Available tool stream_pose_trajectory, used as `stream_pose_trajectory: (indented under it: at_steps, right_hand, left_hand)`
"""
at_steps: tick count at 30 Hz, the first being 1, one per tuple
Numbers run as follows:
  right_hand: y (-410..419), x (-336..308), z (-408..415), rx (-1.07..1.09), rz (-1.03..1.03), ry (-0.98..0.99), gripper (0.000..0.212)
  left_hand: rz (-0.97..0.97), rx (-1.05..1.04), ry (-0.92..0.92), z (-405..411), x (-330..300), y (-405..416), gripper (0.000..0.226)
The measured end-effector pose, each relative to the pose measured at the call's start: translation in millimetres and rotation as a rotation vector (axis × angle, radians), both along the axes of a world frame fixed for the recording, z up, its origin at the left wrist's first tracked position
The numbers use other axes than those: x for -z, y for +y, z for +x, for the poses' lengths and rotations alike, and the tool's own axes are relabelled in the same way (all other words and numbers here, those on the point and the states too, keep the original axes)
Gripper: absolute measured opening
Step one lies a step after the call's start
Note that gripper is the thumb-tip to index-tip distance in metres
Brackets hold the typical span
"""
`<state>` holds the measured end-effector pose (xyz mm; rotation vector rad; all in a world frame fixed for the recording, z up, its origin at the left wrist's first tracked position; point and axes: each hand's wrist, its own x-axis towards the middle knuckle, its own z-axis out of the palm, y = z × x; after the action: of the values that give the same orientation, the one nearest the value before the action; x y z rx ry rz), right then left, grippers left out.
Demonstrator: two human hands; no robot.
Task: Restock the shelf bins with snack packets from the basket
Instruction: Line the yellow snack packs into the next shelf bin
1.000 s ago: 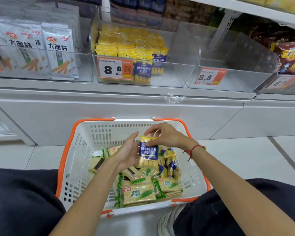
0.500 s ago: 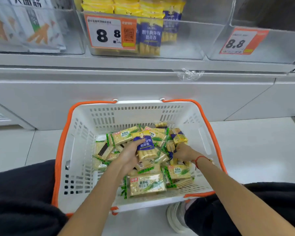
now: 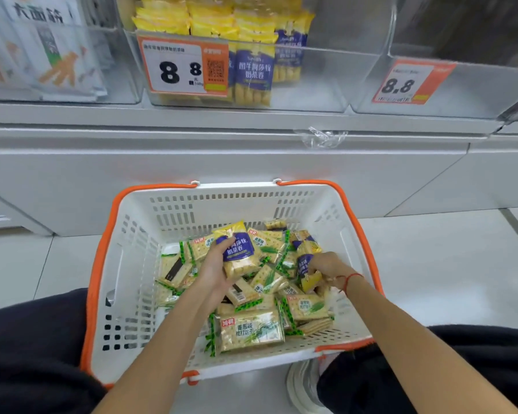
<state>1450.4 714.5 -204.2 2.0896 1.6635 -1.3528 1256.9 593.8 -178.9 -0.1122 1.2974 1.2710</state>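
Note:
A white basket with an orange rim point(image 3: 138, 264) stands on the floor before me, filled with several cracker and roll packets. My left hand point(image 3: 214, 270) grips a yellow and blue roll packet point(image 3: 240, 249) upright above the pile. My right hand point(image 3: 326, 268) reaches into the right side of the pile and pinches another yellow and blue packet point(image 3: 307, 271). Green cracker packets point(image 3: 250, 333) lie at the front. On the shelf above, the middle clear bin point(image 3: 311, 85) holds matching yellow and blue packets point(image 3: 253, 73).
A clear bin point(image 3: 461, 94) with an 8.8 price tag sits to the right on the shelf. At the left, a bin holds white packets point(image 3: 51, 55). My dark-clothed knees flank the basket; a white shoe point(image 3: 302, 383) shows below it.
The view tilted down toward the basket. My right hand left the packet that my left hand keeps holding and dropped into the pile's right side, where it took a second packet.

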Motion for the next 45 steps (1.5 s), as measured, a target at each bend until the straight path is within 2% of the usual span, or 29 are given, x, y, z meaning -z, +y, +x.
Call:
stream_pose_trajectory:
  at_steps: [2,4,6,10,13,16,19,22,24,27,33,35,37,40,43,45]
  right_hand:
    - [7,-24,9,0.159,-0.115,0.186,0.026]
    - [10,-52,15,0.203,-0.198,0.376,0.019]
    - [13,-82,14,0.213,-0.267,0.543,0.014]
    - [20,-148,-1,0.110,-0.198,0.746,0.028]
    - [24,-200,-13,-0.009,-0.188,0.855,0.025]
    - [25,-241,-23,-0.191,-0.038,0.771,0.029]
    - [26,-264,-26,-0.360,0.096,0.590,0.040]
    - [16,-279,-39,-0.646,0.105,0.483,0.031]
    - [7,-282,-56,-0.725,0.139,0.518,0.027]
    - [-2,-281,-82,-0.646,0.223,0.612,0.028]
    - [-7,-284,-106,-0.397,0.601,0.773,0.030]
    - [-11,-286,-110,-0.373,0.726,0.765,0.029]
    - [-13,-287,-114,-0.385,0.946,0.677,0.028]
    - [-9,-286,-121,-0.384,1.193,0.590,0.029]
    - [0,-286,-129,-0.240,1.228,0.600,0.039]
    - [12,-293,-133,-0.155,1.165,0.576,0.043]
  left_hand:
    - [-0.007,0.010,0.032,4,-14,-1,0.019]
    - [0.006,0.020,0.056,7,-31,1,0.012]
    - [0.050,0.038,0.095,7,-51,7,0.015]
    - [0.146,0.031,0.173,1,-100,25,0.017]
    - [0.190,0.068,0.271,-6,-144,41,0.019]
    - [0.222,0.150,0.402,-21,-188,55,0.019]
    - [0.254,0.262,0.607,-43,-216,58,0.007]
    - [0.270,0.415,0.742,-54,-222,52,0.008]
    - [0.295,0.452,0.746,-53,-218,44,0.014]
    - [0.329,0.478,0.683,-45,-213,42,0.013]
    - [0.442,0.250,0.335,-42,-222,52,0.040]
    - [0.510,0.250,0.290,-46,-227,53,0.047]
    - [0.558,0.282,0.256,-51,-232,53,0.050]
    - [0.611,0.302,0.181,-49,-237,53,0.041]
    - [0.626,0.266,0.169,-45,-241,60,0.034]
    - [0.623,0.232,0.249,-48,-247,72,0.031]
